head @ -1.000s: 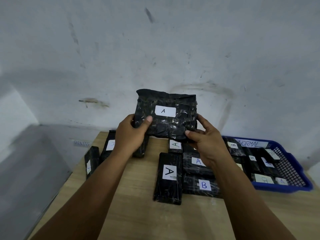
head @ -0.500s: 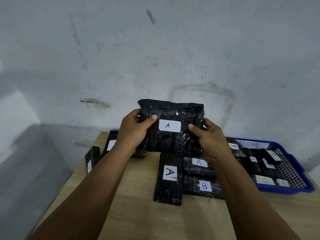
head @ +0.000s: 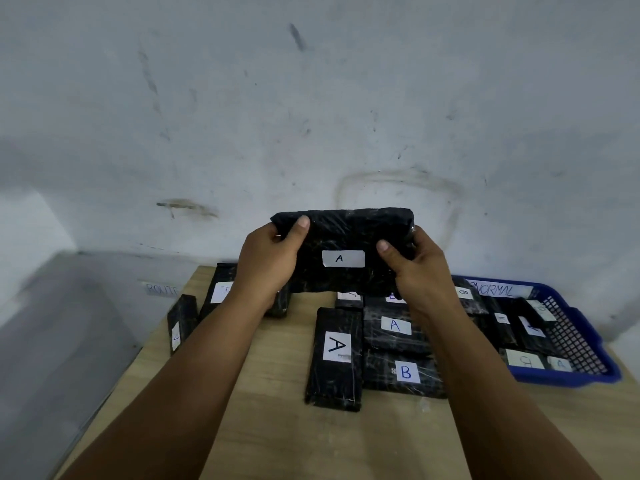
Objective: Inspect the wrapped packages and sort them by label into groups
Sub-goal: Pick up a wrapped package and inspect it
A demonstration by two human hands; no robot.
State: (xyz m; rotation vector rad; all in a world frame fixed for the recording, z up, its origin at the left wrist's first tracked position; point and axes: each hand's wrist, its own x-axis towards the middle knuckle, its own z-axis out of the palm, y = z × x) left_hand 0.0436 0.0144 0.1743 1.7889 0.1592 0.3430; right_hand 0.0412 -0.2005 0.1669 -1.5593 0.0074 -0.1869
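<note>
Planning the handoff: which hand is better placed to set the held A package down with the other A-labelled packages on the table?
Probably the right hand: it grips the held package directly above the A-labelled packages. The left hand sits farther left, over other packages.

1. Held package [head: 346, 252]: black wrap, white label "A", raised above the table, gripped at both ends.
2. Table packages: upright "A" [head: 335, 358]; flat "A" [head: 394, 329]; "B" [head: 403, 374] in front, touching.
3. More packages [head: 526, 327] in blue basket [head: 588, 341].

A sorting workroom: labelled black packages [head: 334, 358], blue basket [head: 588, 344], scuffed wall [head: 311, 98].
</note>
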